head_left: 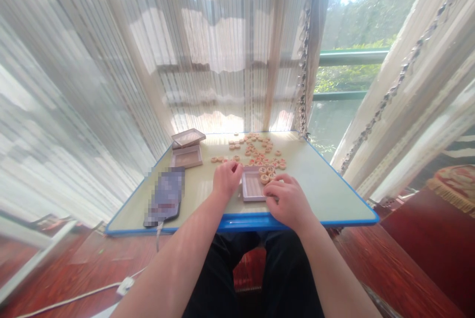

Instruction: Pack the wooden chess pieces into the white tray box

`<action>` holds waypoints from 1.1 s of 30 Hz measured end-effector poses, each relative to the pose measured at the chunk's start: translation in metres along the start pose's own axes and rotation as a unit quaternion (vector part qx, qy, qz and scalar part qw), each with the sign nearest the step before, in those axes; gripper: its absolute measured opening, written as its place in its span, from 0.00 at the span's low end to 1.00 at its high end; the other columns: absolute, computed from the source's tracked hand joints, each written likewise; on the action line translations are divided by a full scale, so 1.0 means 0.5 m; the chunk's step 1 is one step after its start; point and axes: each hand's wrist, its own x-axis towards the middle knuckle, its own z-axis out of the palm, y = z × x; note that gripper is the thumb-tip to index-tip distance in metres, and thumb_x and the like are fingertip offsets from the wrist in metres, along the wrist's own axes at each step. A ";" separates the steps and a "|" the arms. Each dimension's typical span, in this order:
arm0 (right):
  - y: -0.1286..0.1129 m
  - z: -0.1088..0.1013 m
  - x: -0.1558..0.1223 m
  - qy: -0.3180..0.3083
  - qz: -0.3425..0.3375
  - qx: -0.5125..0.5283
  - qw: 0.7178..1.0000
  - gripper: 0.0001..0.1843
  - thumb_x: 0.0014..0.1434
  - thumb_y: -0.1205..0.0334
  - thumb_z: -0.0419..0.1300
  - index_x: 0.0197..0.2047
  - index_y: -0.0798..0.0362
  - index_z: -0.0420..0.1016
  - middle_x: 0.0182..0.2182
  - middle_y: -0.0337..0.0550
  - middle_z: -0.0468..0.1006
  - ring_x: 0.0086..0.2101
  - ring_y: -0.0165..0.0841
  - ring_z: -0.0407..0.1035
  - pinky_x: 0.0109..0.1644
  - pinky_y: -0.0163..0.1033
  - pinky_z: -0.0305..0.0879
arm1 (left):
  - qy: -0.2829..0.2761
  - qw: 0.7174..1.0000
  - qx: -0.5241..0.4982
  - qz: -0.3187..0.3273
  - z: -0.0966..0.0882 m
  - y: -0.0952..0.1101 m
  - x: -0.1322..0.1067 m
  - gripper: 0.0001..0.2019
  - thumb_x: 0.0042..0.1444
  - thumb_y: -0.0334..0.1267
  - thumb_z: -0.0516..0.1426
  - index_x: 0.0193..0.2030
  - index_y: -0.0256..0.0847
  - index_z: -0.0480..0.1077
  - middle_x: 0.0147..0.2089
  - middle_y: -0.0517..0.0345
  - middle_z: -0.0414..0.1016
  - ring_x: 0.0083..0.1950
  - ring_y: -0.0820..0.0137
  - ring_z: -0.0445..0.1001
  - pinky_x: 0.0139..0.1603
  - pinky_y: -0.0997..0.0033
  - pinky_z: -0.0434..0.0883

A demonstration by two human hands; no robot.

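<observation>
A shallow pale box [253, 199] lies near the table's front edge. Inside it, several round Chinese chess pieces [264, 178] with dark characters are grouped toward the back right. My left hand [226, 178] is just left of the box, its fingers pinched together; whatever they may hold is hidden. My right hand [287, 198] bends over the box's right side, fingers curled close to the pieces inside. What its fingertips grip cannot be made out. Beyond the box, many loose chess pieces [260, 161] with red or dark marks are scattered over the table.
Two more shallow trays, a lower tray [190, 157] and a tilted upper one [188, 137], stand at the back left. A blurred-out dark device [166, 197] with a cable lies at the left of the blue-edged table [322, 184]. Curtains [215, 61] hang behind.
</observation>
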 end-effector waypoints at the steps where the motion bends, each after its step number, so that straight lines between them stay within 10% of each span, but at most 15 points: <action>1: -0.001 -0.001 0.000 0.002 0.004 -0.003 1.000 0.10 0.47 0.73 0.55 0.25 0.50 0.76 0.28 0.40 0.80 0.42 0.40 0.64 0.48 0.44 0.59 | -0.001 1.000 0.001 -0.001 0.000 0.001 0.000 0.14 0.54 0.40 0.51 0.23 0.40 0.72 0.23 0.57 0.72 0.28 0.71 0.66 0.31 0.72 0.57; 33: 0.000 -0.002 0.001 -0.003 0.002 0.027 1.000 0.12 0.46 0.75 0.54 0.26 0.50 0.74 0.30 0.39 0.79 0.39 0.39 0.63 0.47 0.45 0.61 | 0.006 0.999 -0.040 -0.014 0.003 -0.003 0.003 0.13 0.54 0.40 0.52 0.23 0.40 0.71 0.23 0.60 0.71 0.28 0.72 0.67 0.31 0.73 0.59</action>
